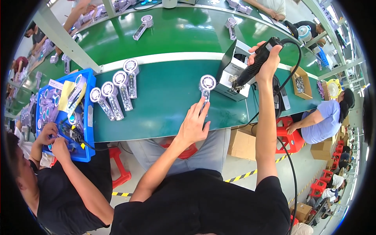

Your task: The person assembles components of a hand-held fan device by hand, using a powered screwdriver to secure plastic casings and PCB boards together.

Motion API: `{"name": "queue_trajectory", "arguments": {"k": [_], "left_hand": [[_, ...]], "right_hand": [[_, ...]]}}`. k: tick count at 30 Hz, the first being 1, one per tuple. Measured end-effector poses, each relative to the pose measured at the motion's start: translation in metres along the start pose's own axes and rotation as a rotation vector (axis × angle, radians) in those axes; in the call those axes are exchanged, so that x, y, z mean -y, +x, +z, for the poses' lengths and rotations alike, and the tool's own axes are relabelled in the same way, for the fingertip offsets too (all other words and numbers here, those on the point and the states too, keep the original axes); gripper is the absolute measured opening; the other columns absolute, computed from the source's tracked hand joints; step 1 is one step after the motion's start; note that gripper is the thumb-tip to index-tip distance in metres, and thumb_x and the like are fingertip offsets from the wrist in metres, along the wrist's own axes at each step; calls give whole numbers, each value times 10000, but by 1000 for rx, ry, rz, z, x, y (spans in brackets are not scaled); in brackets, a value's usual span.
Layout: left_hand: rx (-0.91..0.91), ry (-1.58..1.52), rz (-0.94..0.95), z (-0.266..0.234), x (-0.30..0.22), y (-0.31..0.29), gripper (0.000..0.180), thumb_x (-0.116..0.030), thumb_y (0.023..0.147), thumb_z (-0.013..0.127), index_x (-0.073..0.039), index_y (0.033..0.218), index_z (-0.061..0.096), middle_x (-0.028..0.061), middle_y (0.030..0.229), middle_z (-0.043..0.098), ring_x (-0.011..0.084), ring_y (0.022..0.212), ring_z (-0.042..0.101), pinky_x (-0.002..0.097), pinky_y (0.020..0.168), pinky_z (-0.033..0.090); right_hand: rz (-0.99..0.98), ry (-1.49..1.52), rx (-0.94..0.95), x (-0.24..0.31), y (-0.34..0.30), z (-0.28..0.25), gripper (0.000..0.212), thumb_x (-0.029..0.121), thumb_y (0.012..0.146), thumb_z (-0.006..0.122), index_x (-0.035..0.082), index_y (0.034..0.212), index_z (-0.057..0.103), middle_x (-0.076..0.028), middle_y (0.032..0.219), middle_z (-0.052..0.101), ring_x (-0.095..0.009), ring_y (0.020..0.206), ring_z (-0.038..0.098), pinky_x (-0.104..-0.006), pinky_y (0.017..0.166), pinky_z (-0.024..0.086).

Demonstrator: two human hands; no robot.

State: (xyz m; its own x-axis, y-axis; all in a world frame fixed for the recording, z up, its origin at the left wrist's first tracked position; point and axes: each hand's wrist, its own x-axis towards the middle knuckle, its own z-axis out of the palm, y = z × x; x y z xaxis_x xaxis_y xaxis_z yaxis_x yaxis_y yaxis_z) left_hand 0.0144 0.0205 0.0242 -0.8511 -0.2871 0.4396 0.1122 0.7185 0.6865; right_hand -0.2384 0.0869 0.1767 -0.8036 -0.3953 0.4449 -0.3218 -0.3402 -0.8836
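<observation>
A handheld fan (207, 83) with a round white head and an open, see-through handle lies on the green bench in front of me. My left hand (194, 122) holds its handle against the bench, the fingertips on the handle's lower part. A black electric screwdriver (256, 62) is gripped in my right hand (270, 64), raised to the right. Its tip points down at the front of a grey box-shaped screw feeder (231, 74); whether it touches is too small to tell. Several similar handheld fans (113, 100) lie in a slanting row to the left.
A blue bin (90, 113) of fan parts stands at the left, where a co-worker's hands (56, 141) are busy. Behind runs a green conveyor (184, 31) carrying spaced-out fans. A small carton (301, 84) of metal parts sits at right. The screwdriver's black cable (299, 58) loops down beside my arm.
</observation>
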Motion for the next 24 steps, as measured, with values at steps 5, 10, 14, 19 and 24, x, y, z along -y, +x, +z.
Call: {"name": "queue_trajectory", "arguments": {"k": [5, 10, 14, 19, 24], "left_hand": [[0, 10, -4, 0, 0, 0, 680, -39, 739, 689, 96, 1366, 465, 276, 1472, 382, 426, 1241, 471, 452, 1044, 420], [-6, -10, 3, 1, -1, 0, 697, -23, 733, 692, 72, 1383, 458, 271, 1470, 384, 439, 1236, 473, 465, 1040, 425], [-13, -12, -6, 1, 1, -1, 718, -10, 729, 698, 49, 1400, 449, 266, 1462, 393, 447, 1231, 476, 473, 1038, 427], [-5, -8, 1, 1, -1, 0, 695, -9, 732, 689, 70, 1383, 456, 273, 1461, 391, 432, 1231, 477, 466, 1029, 430], [-4, -19, -8, 0, 2, -1, 671, -5, 731, 677, 92, 1360, 467, 279, 1459, 392, 415, 1224, 481, 460, 1021, 433]], "right_hand": [[195, 168, -8, -11, -14, 2, 748, 724, 936, 418, -14, 986, 528, -166, 744, 635, -189, 472, 558, -330, 445, 474], [-19, 342, 206, -14, -55, 36, 815, 806, 850, 451, 17, 1046, 512, -193, 800, 643, -213, 500, 564, -334, 486, 479], [-121, 256, 242, -19, -66, 67, 831, 773, 819, 560, -32, 1020, 511, -204, 782, 653, -201, 495, 585, -299, 472, 486], [-155, 167, 273, -19, -67, 76, 829, 761, 810, 586, -40, 1005, 499, -212, 779, 649, -203, 488, 588, -308, 468, 496], [-80, 152, 267, -21, -70, 85, 846, 768, 753, 658, -49, 958, 573, -136, 740, 649, -154, 524, 603, -262, 481, 474]]}}
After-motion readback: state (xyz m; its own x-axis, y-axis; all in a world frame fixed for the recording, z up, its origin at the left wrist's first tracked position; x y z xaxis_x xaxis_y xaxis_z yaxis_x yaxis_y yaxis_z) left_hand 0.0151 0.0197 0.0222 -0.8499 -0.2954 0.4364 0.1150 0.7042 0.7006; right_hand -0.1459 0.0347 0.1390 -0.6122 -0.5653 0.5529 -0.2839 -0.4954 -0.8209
